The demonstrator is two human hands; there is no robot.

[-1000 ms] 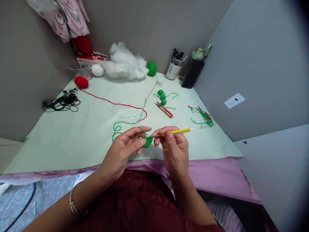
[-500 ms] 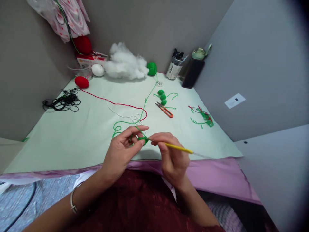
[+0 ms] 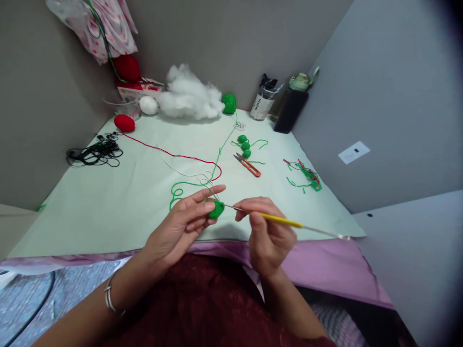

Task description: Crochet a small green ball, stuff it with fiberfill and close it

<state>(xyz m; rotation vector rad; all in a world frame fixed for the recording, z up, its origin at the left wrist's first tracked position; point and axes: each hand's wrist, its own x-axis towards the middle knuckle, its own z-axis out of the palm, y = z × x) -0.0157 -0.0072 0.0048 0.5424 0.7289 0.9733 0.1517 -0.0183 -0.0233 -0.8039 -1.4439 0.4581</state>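
Observation:
A small green crochet piece (image 3: 216,210) is pinched between the thumb and fingers of my left hand (image 3: 188,217), whose index finger is stretched out. Green yarn (image 3: 178,184) runs from the piece past that finger and lies looped on the table. My right hand (image 3: 267,231) is closed like a pen grip around a crochet hook (image 3: 281,220) with a yellow handle. The hook's thin metal tip points left and reaches the edge of the green piece. Whether the tip sits inside a stitch is too small to tell.
Orange thread snips (image 3: 247,165) lie beyond my hands, beside small green balls (image 3: 246,145). White stuffing (image 3: 190,96), a green yarn ball (image 3: 229,103) and a cup of tools (image 3: 262,102) stand at the back. Yarn scraps (image 3: 308,176) lie right, black cord (image 3: 96,152) left.
My right hand and the hook have drawn back to the right. My left hand has turned so more of the green piece shows, and the hook's shaft is more exposed.

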